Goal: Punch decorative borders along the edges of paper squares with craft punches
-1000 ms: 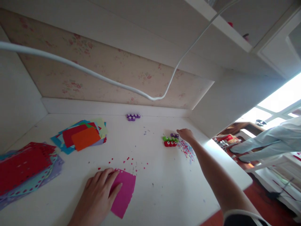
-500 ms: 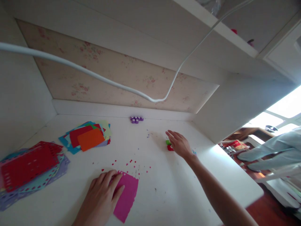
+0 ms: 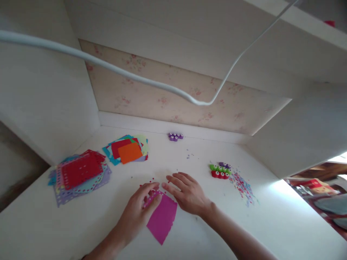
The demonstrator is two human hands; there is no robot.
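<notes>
Pink paper: low in the middle of the frame, on the white table. Its long way seems to run from upper right down to lower left.
Left hand: nearer one, over the paper's upper left edge. So the paper lies right of and below its fingers. Thumb and fingers bend, with a gap. I cannot tell if they pinch the paper.
Right hand: just beside the paper's upper right corner. Fingers a bit spread, holding nothing I can see.
Tiny paper bits: scattered on the right.
Holey sheets: piled on the left.
Red blocks: right of the middle, in a row.
Orange sheet: on a pile, farther back.
Purple blocks: at the back, by the wall.
</notes>
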